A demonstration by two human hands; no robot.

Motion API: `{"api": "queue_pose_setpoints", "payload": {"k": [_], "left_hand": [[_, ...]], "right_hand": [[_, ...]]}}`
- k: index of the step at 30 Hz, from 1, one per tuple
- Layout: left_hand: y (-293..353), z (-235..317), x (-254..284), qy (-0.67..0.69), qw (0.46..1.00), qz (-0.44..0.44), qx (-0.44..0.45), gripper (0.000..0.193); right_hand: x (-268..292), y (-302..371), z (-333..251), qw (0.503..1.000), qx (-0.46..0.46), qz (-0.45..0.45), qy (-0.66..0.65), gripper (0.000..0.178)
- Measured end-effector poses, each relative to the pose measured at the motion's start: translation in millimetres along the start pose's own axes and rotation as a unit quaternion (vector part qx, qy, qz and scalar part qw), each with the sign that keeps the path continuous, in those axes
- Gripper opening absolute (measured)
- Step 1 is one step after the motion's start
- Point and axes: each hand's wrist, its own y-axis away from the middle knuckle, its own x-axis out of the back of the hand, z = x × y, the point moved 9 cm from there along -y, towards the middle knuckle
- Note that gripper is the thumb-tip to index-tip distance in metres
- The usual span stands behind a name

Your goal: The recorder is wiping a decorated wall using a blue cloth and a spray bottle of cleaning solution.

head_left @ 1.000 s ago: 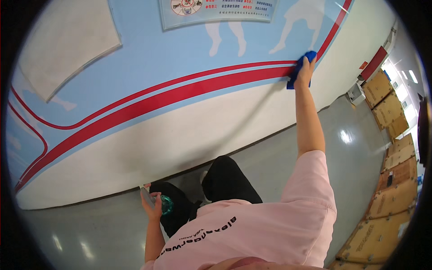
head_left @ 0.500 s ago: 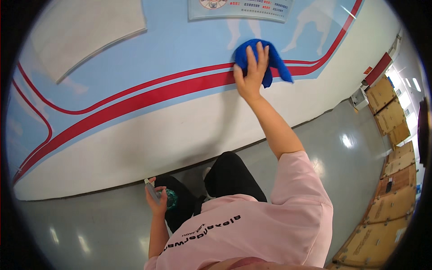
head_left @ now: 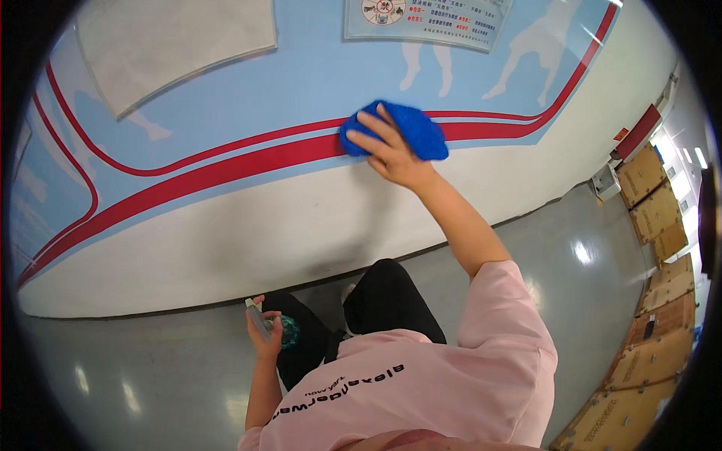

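My right hand (head_left: 395, 158) presses a blue cloth (head_left: 425, 137) flat against the wall, its fingers spread over the fabric. Under the cloth runs the wide red stripe (head_left: 248, 163) of a light blue wall graphic (head_left: 308, 83). Low beside my left thigh, my left hand (head_left: 265, 338) is wrapped round a spray bottle (head_left: 290, 332) with a grey trigger head and a see-through green body. The bottle is partly covered by my fingers.
Above hang a pale blank panel (head_left: 177, 49) and a printed notice (head_left: 425, 22). White wall (head_left: 301, 233) meets the grey floor (head_left: 165, 361) close to my knees. Wooden crates (head_left: 650, 301) line the right side, with a small white box (head_left: 604, 182) near the wall.
My right hand has swept the cloth leftward and slightly down along the red stripe, and the loose corner is now gathered in. My left hand stays in place with the spray bottle.
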Motion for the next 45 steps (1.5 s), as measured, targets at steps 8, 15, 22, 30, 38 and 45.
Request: {"api": "queue_pose_setpoints", "payload": {"k": [8, 15, 22, 30, 38, 45], "left_hand": [[-5, 5, -8, -0.026, 0.999, -0.019, 0.007, 0.056], [-1, 11, 3, -0.051, 0.998, -0.012, 0.044, 0.056], [0, 0, -1, -0.051, 0.999, -0.009, 0.001, 0.058], [0, 9, 0, 0.004, 1.0, -0.002, 0.02, 0.054], [-1, -3, 1, -0.064, 0.998, -0.008, 0.026, 0.057], [3, -6, 5, 0.014, 0.999, 0.035, 0.022, 0.055]], "right_hand": [[69, -65, 23, 0.991, -0.015, 0.13, 0.033, 0.057], [68, -52, 37, 0.99, -0.03, 0.14, -0.008, 0.061], [131, 33, 142, 0.946, -0.145, 0.265, 0.115, 0.056], [112, 31, 107, 0.947, -0.188, 0.231, 0.121, 0.057], [53, -59, 13, 0.988, -0.052, 0.143, 0.023, 0.058], [0, -120, -63, 0.996, 0.065, 0.066, -0.003, 0.058]]}}
